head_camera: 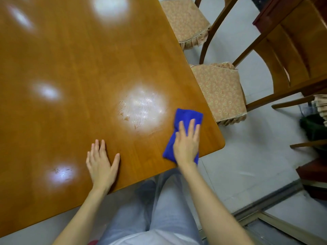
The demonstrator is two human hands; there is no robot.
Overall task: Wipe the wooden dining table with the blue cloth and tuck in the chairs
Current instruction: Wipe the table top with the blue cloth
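From the head view we saw no containers, only the bare wooden dining table [70, 68] with five bright patches of reflected light on its top. One blue cloth [184, 121], folded into a long pad, lay on the table close to its near right corner. Our right hand [186, 145] pressed flat on the cloth's near half, fingers spread and extended, not gripping. Our left hand [100, 162] rested open and flat on the bare wood by the table's near edge, well apart from the cloth, holding nothing. Two chairs stood along the table's right edge, the nearer chair [221, 92] and the farther chair [185, 22], each with a patterned seat cushion partly under the tabletop. Another cushion's frill [320, 106] showed at the right. Our legs in pale trousers [159, 209] stood at the near edge.
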